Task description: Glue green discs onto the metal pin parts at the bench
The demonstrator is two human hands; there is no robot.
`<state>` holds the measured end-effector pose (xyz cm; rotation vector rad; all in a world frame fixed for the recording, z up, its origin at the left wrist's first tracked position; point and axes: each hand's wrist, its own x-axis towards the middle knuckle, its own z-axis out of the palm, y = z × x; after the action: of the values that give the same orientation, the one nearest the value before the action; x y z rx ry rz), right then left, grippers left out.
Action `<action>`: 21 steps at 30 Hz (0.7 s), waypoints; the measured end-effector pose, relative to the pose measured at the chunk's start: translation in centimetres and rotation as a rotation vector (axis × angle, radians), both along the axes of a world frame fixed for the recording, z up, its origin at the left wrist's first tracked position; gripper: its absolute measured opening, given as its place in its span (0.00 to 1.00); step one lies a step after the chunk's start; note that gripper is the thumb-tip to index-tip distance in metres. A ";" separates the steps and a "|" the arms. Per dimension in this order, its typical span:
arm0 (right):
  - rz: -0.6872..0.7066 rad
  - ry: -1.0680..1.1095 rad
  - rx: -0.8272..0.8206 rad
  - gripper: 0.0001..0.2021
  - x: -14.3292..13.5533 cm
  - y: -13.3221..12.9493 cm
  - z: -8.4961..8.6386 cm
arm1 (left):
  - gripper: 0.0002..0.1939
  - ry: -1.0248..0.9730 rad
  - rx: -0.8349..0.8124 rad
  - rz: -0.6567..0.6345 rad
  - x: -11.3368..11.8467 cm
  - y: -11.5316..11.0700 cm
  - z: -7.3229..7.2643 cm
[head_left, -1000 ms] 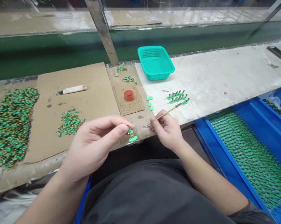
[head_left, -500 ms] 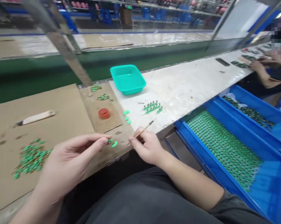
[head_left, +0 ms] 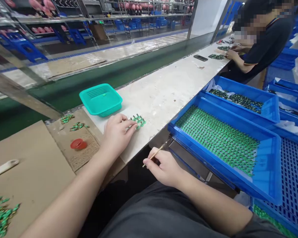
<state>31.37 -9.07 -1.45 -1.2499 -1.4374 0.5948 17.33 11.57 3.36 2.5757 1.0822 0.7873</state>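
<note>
My left hand (head_left: 119, 132) reaches over the white tabletop, thumb and fingers pinched at the near side of a cluster of small green pieces (head_left: 140, 119) with dark upright tips. A small green piece (head_left: 138, 127) with a round base shows at the fingertips, partly hidden by them. In front of the table edge, my right hand (head_left: 165, 167) is closed around a thin paintbrush (head_left: 158, 152) with a wooden handle. Its dark tip points up and to the right, towards the blue tray.
A turquoise basket (head_left: 101, 114) stands behind my left hand. Left are a red cup (head_left: 77, 144), green piles (head_left: 1, 215) and a wooden-handled tool (head_left: 5, 168) on cardboard. At right, a blue tray (head_left: 268, 185) holds rows of green pieces. A co-worker (head_left: 265, 46) sits beyond, near a phone (head_left: 200, 58).
My left hand has moved right and forward with the small green piece, from above the cardboard to the cluster. The view has turned right. My right hand still holds the paintbrush.
</note>
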 end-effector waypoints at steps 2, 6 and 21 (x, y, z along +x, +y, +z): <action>-0.005 0.010 -0.001 0.14 0.3 -0.2 -0.1 | 0.15 0.045 0.038 0.022 0.6 0.2 -0.6; -0.004 0.017 -0.006 0.14 0.8 -0.2 -0.2 | 0.14 0.128 0.063 0.055 1.3 -0.2 -1.0; 0.005 0.001 -0.033 0.08 1.2 -0.2 0.6 | 0.07 0.533 -0.270 0.253 -7.6 4.8 4.5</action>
<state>32.55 -9.25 -0.85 -1.2716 -1.4353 0.6254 9.68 16.35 7.86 2.4952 1.5599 -0.0289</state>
